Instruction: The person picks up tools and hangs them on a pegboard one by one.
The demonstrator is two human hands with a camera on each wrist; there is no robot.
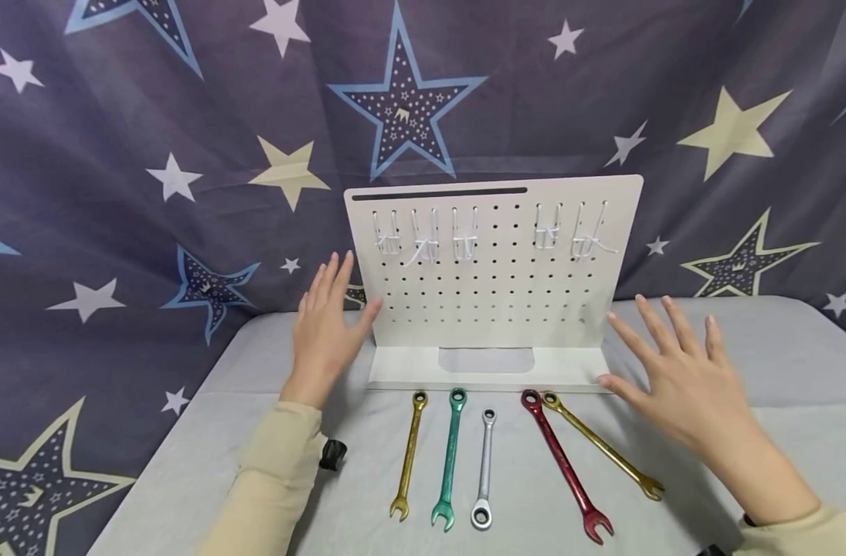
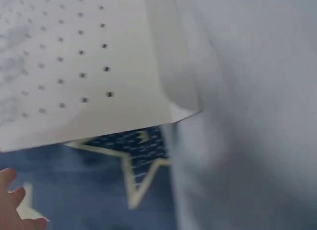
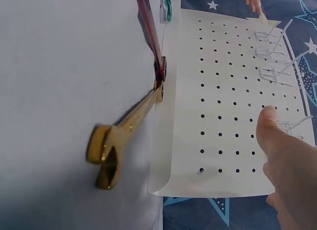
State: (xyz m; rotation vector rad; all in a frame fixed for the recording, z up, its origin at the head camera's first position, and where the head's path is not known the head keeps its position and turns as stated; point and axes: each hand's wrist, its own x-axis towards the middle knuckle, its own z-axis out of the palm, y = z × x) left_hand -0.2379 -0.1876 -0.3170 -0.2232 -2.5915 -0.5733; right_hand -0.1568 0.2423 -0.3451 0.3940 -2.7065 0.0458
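the backdrop [image 1: 516, 116] is dark purple-grey, printed with white stars [image 1: 174, 178], pale yellow stars [image 1: 290, 171] and blue- or yellow-edged stars [image 1: 410, 100] filled with tiny ones. the board [image 1: 492, 333] is off-white with rows of dark dots, its hooks [image 1: 465, 239] white, the surface [image 1: 207, 463] pale grey. left to right come a gold wrench [image 1: 410, 454], a green wrench [image 1: 450, 457], a silver wrench [image 1: 486, 462], a red wrench [image 1: 563, 461] and another gold wrench [image 1: 599, 442]. the sleeves [image 1: 273, 471] are beige.

Pegboard [image 1: 502, 266] common to all views
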